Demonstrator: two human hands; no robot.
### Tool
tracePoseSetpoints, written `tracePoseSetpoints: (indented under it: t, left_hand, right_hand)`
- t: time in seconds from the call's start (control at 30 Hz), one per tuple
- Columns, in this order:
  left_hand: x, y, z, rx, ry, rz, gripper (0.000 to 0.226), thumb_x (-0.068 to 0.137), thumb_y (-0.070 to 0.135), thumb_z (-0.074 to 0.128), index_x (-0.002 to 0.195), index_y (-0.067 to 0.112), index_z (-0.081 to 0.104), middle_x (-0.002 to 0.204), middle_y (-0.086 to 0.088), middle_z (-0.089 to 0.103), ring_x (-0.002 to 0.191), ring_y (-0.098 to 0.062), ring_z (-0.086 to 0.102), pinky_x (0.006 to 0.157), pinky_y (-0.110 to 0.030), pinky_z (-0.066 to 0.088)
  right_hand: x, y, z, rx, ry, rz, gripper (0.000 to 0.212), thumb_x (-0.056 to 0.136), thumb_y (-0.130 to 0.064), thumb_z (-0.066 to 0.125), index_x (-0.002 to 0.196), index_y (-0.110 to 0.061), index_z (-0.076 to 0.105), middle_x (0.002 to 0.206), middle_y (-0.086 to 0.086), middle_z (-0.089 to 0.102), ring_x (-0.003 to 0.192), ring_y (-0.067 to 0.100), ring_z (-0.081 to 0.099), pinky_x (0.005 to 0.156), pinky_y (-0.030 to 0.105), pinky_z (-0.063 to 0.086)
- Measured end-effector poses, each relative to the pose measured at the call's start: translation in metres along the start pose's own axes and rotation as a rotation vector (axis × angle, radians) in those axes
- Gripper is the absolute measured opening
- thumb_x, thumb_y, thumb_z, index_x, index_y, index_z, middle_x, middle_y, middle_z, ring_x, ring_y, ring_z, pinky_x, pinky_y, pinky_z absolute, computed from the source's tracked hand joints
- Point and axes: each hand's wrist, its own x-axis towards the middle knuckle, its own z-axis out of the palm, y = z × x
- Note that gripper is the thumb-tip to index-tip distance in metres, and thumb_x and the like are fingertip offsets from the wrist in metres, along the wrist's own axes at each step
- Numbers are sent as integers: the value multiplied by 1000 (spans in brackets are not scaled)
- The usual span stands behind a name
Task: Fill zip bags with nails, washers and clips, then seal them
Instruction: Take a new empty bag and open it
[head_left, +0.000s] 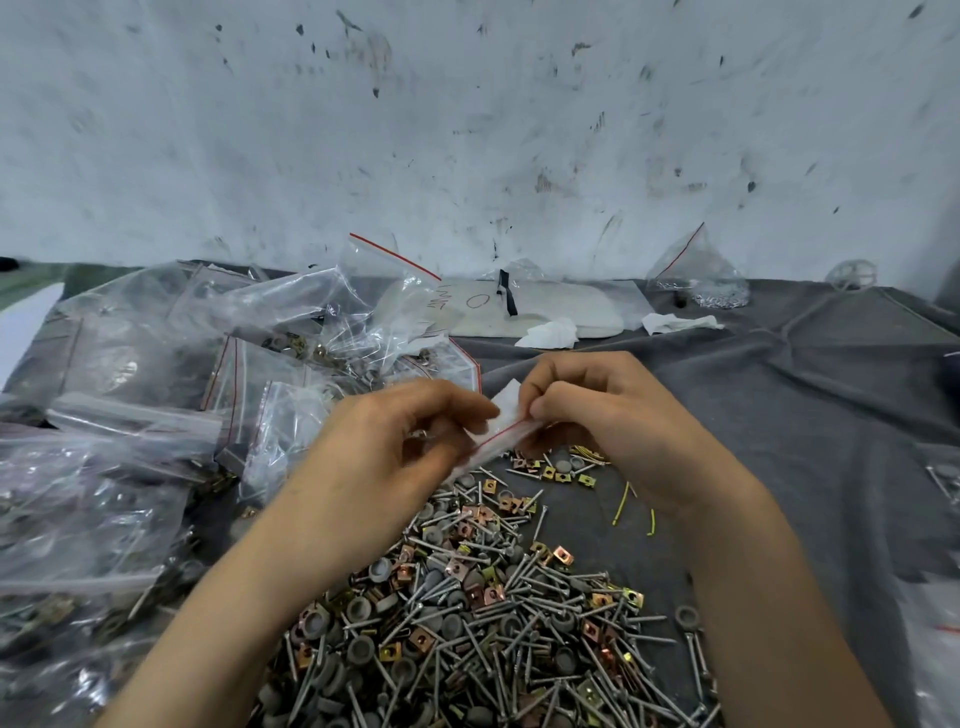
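Pile of nails, washers and clips (467, 613), on grey cloth (779, 415). Just above pile: zip bag (498, 434), pinched at its red-striped mouth by left hand (395, 436) and right hand (597, 410), fingers curled.

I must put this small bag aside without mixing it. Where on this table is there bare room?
The widest bare grey cloth lies right of the right hand, bordered by the crumpled tissues behind and the hardware pile on its near left. The left side is crowded with a heap of plastic bags, and the pile fills the near centre.
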Motion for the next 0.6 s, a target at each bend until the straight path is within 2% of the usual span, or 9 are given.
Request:
tracePoseSetpoints:
  t: [0.07, 0.17, 0.27, 0.33, 0.43, 0.6]
  left_hand:
    - [-1, 0, 1, 45, -11, 30, 37, 87, -4, 64, 90, 33, 69, 88, 18, 69, 88, -5, 67, 83, -37, 55]
    - [0, -3, 1, -58, 1, 13, 36, 86, -5, 64, 95, 29, 67, 87, 11, 70, 87, -13, 68, 82, -44, 56]
    - [0, -2, 1, -175, 25, 8, 23, 82, 5, 67, 94, 24, 64, 85, 5, 69, 84, -16, 66, 82, -43, 54]
    - [-1, -2, 2, -174, 39, 24, 24, 80, 6, 67, 95, 24, 63, 85, 4, 68, 84, -17, 66, 81, -43, 54]
    - [-2, -2, 4, -107, 68, 52, 31, 83, -1, 70, 98, 25, 63, 86, 5, 69, 88, -19, 67, 82, -45, 55]
    - [-1, -1, 4, -40, 92, 119, 14, 80, 11, 65, 88, 22, 61, 86, 9, 67, 86, -13, 67, 80, -35, 54]
  right_hand:
    - [1, 0, 0, 17, 0, 2, 29, 84, 12, 48, 64, -4, 60, 57, 7, 63, 50, 15, 58, 48, 18, 46]
    - [2, 2, 0, 31, 36, 14, 21, 86, 7, 55, 68, -3, 62, 60, 10, 64, 52, 15, 59, 49, 20, 49]
    - [1, 4, -1, 16, 50, 22, 16, 84, -10, 66, 69, -5, 63, 64, 11, 64, 55, 17, 60, 51, 21, 49]
    - [1, 5, -1, -59, 33, 28, 18, 81, -19, 70, 67, -9, 65, 64, 9, 63, 60, 19, 61, 54, 25, 48]
    - [1, 7, 0, -147, -11, 53, 13, 79, -18, 73, 71, -8, 68, 62, 8, 64, 61, 19, 59, 57, 27, 47]
    - [-1, 4, -1, -209, -75, 33, 13, 79, -18, 73, 73, -7, 70, 62, 5, 65, 59, 11, 58, 56, 21, 47]
